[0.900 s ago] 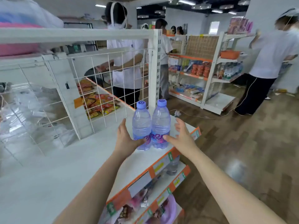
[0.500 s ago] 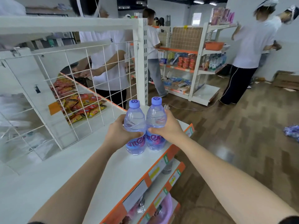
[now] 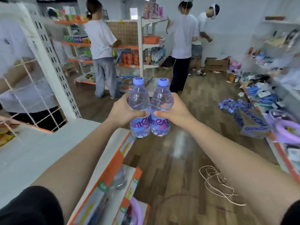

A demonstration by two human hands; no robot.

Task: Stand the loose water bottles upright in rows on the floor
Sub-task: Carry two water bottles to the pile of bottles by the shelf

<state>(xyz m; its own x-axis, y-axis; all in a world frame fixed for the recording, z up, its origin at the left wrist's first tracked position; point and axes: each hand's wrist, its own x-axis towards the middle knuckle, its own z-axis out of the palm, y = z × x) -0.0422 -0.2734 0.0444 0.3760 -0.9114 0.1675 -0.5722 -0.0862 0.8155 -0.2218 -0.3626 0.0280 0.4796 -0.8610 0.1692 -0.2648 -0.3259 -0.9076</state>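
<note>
Above wooden floor, just right of white shelf edge: left bottle and right bottle held in air, upright, sides touching. Left hand wraps left bottle at waist, above label; right hand wraps right bottle same way. Both look full, caps on: probably moderate weight. Thin plastic, likely dents under hard squeeze; smooth wall maybe slippery. Best hold at ribbed middle.
</note>
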